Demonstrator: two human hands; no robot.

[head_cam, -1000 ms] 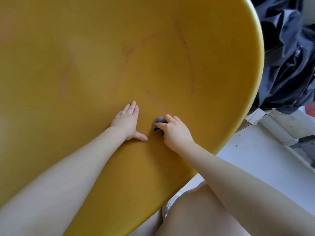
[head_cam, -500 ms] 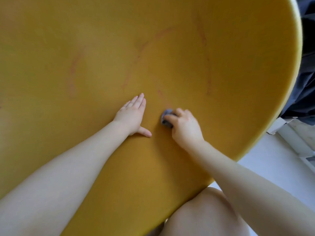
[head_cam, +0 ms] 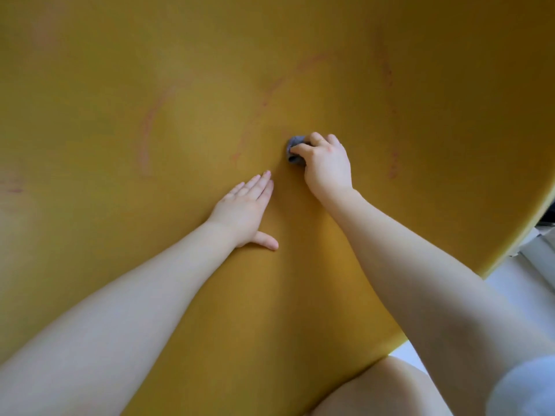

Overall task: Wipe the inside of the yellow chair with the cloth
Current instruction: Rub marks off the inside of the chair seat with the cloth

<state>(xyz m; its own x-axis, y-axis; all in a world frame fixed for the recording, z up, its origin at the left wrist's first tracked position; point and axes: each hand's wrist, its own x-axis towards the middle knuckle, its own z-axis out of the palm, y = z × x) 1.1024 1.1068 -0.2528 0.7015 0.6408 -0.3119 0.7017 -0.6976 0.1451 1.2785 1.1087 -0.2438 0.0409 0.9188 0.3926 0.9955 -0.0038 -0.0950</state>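
The yellow chair (head_cam: 186, 70) fills almost the whole view as a wide curved shell, with faint reddish curved marks across its inside. My right hand (head_cam: 327, 168) is closed around a small bunched grey cloth (head_cam: 293, 145) and presses it against the shell near the middle. Only a corner of the cloth shows past my fingers. My left hand (head_cam: 244, 210) lies flat on the shell just below and left of the cloth, fingers together, thumb out, holding nothing.
The chair's rim (head_cam: 528, 232) curves down the right side. Beyond it lies pale floor (head_cam: 516, 283). My bare knee (head_cam: 387, 388) sits at the bottom right under the rim. Reddish streaks (head_cam: 390, 109) run right of the cloth.
My right hand has pushed the cloth up and farther into the shell. My left hand stays flat near the same spot. The view has moved closer; the dark clothing at the right is gone.
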